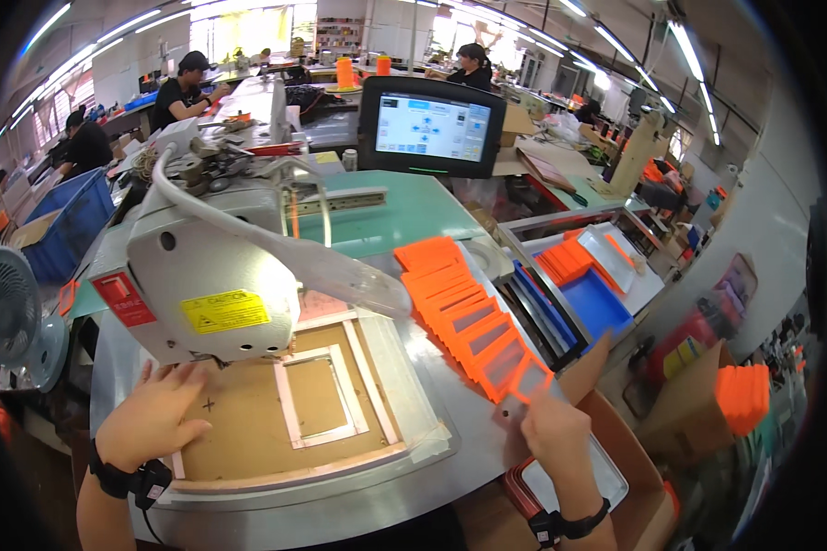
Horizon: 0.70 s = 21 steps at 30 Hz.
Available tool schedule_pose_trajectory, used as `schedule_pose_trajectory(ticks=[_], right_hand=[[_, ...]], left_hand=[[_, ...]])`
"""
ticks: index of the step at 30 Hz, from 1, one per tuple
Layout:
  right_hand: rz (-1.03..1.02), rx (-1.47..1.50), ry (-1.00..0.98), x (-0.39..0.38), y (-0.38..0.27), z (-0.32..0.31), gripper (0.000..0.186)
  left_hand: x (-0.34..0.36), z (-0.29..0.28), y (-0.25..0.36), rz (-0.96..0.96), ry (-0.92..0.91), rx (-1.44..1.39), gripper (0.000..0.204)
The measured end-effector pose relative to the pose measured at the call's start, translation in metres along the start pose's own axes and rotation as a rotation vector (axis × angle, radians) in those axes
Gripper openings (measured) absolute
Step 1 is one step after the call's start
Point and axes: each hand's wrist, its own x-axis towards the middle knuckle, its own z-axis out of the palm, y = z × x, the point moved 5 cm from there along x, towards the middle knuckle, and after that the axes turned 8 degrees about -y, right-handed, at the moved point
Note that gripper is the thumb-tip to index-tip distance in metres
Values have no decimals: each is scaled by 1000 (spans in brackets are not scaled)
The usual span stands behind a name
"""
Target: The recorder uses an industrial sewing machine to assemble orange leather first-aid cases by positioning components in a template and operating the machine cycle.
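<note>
My left hand (152, 418) lay flat on the brown board (248, 418) of the sewing jig, fingers spread wide and holding nothing, just at seven o'clock of the grey machine head (207, 294). A pale rectangular frame (317, 399) sat on that board at three o'clock of my hand, a little apart from it. My right hand (551, 432) was over at the worktop (473, 404) edge, fingers pinched narrow on the near end of a grey-and-orange framed piece (526, 381). That piece was the lowest of a fanned row of orange frames (464, 317), overlapping one another and running away toward eleven o'clock from my right hand. A grey tray (606, 473) lay just beneath that hand, at five o'clock. Farther off at twelve o'clock stood a control screen (430, 127), and at two o'clock a blue bin (597, 308) held more orange pieces. A small fan (9, 317) stood at nine o'clock.
</note>
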Motion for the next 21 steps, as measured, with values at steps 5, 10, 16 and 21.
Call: schedule_pose_trajectory(ticks=[5, 10, 16, 21], right_hand=[[25, -151, 541, 6, 1, -63, 27], [-80, 601, 158, 35, -54, -87, 18], [-294, 1294, -668, 126, -117, -17, 17], [-301, 1257, -1177, 168, -142, 45, 19]], left_hand=[[0, 0, 37, 320, -28, -11, 62], [34, 13, 49, 436, -94, -117, 62], [52, 36, 33, 393, -146, -222, 69], [46, 47, 33, 447, -68, -183, 76]])
